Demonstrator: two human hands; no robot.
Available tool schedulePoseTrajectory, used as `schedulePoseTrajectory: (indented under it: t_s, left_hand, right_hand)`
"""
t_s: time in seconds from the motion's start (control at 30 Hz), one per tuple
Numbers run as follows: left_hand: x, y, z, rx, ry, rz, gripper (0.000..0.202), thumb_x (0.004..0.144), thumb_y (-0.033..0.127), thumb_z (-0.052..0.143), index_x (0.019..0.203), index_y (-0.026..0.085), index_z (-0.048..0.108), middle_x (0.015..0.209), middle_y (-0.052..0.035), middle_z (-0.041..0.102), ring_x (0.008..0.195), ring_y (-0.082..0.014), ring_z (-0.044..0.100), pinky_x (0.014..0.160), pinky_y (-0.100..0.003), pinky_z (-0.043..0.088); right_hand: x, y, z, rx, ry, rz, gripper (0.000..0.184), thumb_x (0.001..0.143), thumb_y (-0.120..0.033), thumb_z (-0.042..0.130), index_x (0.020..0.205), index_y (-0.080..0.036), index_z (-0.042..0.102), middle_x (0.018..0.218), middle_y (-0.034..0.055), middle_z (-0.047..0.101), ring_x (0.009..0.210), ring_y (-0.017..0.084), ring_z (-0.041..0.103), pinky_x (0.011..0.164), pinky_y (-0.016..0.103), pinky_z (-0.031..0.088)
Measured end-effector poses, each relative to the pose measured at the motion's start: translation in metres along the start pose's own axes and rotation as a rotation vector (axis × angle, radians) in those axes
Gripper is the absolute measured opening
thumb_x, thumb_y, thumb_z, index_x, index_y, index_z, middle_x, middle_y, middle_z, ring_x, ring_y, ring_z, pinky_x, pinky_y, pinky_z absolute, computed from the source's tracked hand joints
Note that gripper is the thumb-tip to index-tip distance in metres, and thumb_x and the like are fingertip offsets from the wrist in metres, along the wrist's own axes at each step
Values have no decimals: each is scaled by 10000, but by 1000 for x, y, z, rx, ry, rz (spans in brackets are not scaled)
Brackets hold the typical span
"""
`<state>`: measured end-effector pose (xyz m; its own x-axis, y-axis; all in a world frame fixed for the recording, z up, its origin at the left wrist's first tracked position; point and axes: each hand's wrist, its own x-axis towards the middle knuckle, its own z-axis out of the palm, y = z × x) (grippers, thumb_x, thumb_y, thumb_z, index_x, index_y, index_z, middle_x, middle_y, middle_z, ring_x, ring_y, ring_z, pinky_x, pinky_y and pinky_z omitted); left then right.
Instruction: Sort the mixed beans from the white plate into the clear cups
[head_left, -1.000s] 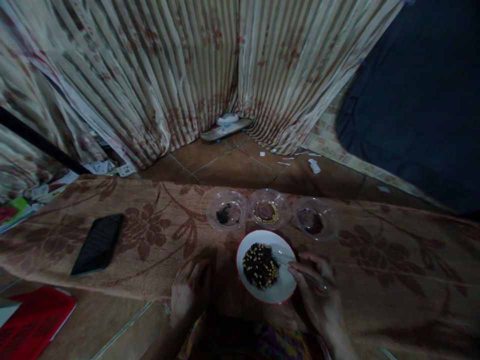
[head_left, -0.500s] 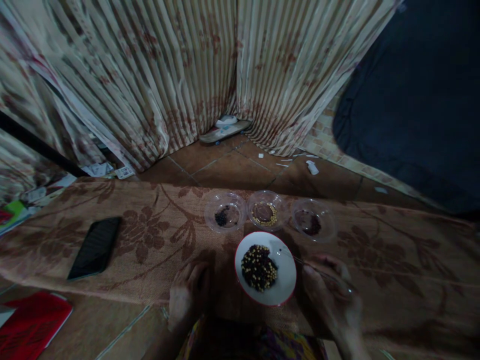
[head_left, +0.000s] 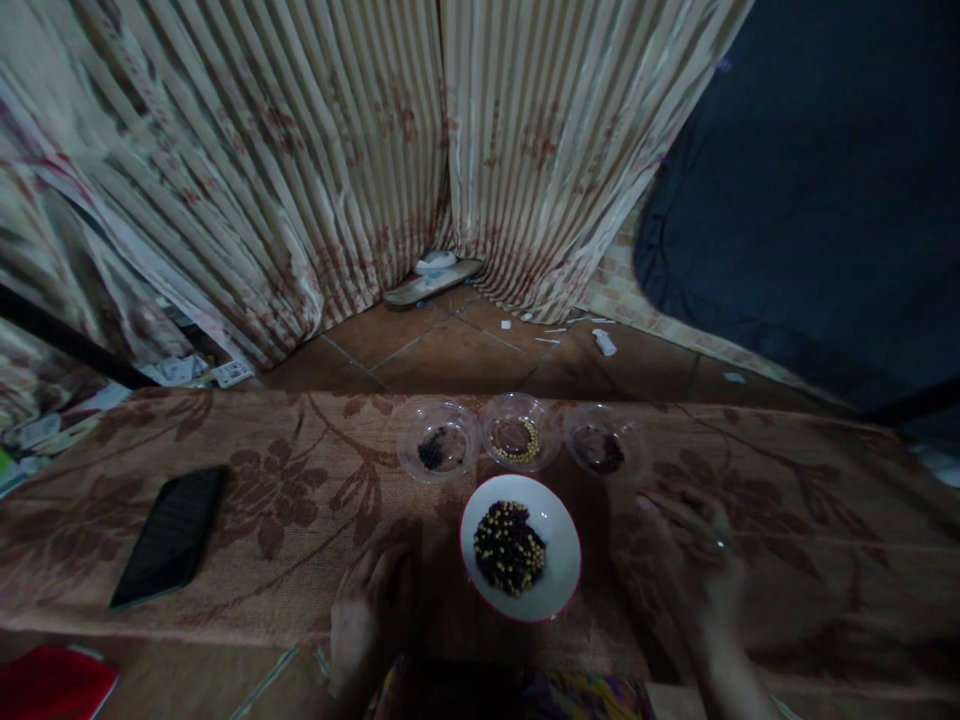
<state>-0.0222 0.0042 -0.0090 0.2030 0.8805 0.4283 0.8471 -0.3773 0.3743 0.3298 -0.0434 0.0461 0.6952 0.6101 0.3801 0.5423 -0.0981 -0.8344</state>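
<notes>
Pinching metal tweezers (head_left: 705,532), the right hand (head_left: 697,565) was near the rightmost clear cup (head_left: 572,440). The left hand (head_left: 370,592) lay half-curled beside the white bowl (head_left: 562,550), any hold impossible to tell.

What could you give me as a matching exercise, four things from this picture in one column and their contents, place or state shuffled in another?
Column one
1. Right hand
2. Smartphone
3. Red-rimmed white bowl
4. Middle clear plastic bowl

Column two
A. Contains only yellow beans
B. Grasps a thin, shiny utensil
C. Contains a dark-and-yellow bean mix
D. Lies on the patterned cloth, toward its left end

Pairs: 1-B, 2-D, 3-C, 4-A
</notes>
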Motion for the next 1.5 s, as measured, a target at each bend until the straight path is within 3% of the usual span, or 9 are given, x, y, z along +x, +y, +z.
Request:
schedulePoseTrajectory:
  t_s: [0.1,0.23,0.33,0.5,0.97,1.37,1.5]
  left_hand:
    - [0,0,0,11,3,2,237,973,334,476,965,243,695,913,-59,735,802,-210,694,745,-325,548]
    - [0,-1,1,12,6,18,223,971,324,481,961,240,688,888,-53,732,773,-206,684,719,-320,539]
    - [0,0,1,9,6,17,213,973,305,486,974,238,688,937,-53,737,798,-203,686,718,-316,534]
    - [3,2,-2,22,-11,39,209,971,290,492,980,229,691,913,-56,738,799,-200,690,726,-308,541]
    - [1,0,-1,23,-12,44,220,975,304,481,1005,235,688,905,-55,726,795,-196,687,739,-309,541]
    - [1,0,0,25,9,41,233,975,293,480,981,228,704,899,-57,738,789,-192,685,740,-304,534]
    - [0,0,1,20,3,16,249,979,320,474,979,232,706,902,-54,736,785,-190,683,727,-298,533]
  right_hand:
    - [-29,-8,7,50,-158,37,277,826,-463,718,929,-212,771,1193,99,635,1043,243,637,822,369,546]
    - [-52,-16,17,22,-298,-78,201,863,-433,682,897,-274,800,1210,84,640,1090,245,608,884,395,532]
    - [-56,-14,23,-25,-264,-173,191,870,-437,676,876,-301,809,1188,82,645,1105,260,578,899,430,516]
    - [-57,-7,27,-69,-239,-204,206,878,-451,667,879,-301,809,1207,78,631,1124,269,557,929,468,492]
    - [-58,-7,29,-40,-217,-300,130,884,-370,691,900,-292,794,1172,61,648,1048,239,562,894,425,476]
    - [-60,-5,24,-67,-220,-275,166,894,-406,669,894,-294,792,1140,62,653,1079,246,574,899,425,482]
    - [-48,-9,15,-68,-120,-178,228,866,-465,688,901,-258,780,1117,70,667,1041,243,596,841,393,501]
